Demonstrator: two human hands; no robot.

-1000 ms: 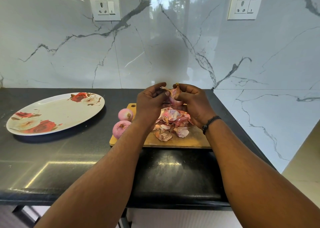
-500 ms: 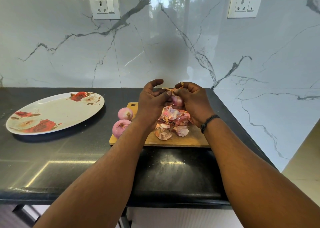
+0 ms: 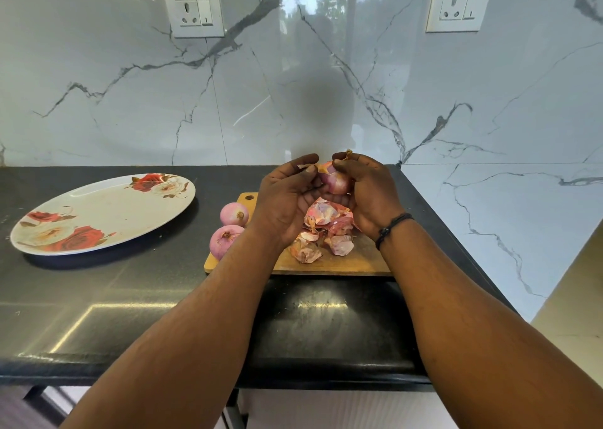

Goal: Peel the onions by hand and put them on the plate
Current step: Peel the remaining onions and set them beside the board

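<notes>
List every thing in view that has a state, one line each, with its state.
left hand: pinching a scrap of skin
right hand: curled round the held onion
held onion: partly peeled, up off the board
two onions: peeled, lying at the cutting board's left end
peels: loose heap on the board
plate: no onions on it
wall sockets: nothing plugged in

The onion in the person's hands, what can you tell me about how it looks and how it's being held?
The onion is small, round, pinkish purple and glossy, with a papery bit at its top. It is held above the wooden board. The right hand cups it from the right, fingers curled over its top; the left hand pinches a thin flake of skin beside it.
</notes>
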